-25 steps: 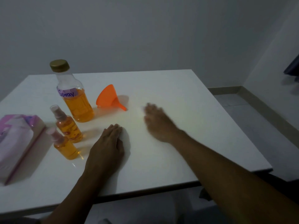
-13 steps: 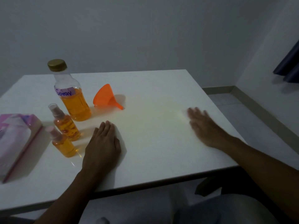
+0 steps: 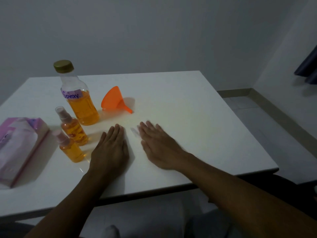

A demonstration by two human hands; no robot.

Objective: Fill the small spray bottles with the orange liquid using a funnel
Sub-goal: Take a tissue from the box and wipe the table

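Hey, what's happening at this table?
A person has the left hand and right hand flat on a white table, holding nothing. Beside the left hand stand a large clear plastic bottle of orange liquid, gold cap on, a farther small spray bottle and a nearer small spray bottle, both capped and holding orange liquid. An orange plastic funnel lies on its side, untouched.

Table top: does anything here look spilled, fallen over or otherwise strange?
The orange funnel lies on its side beside the large bottle. The farther spray bottle and nearer spray bottle stand upright, capped, already holding orange liquid. No clear spill shows on the table.
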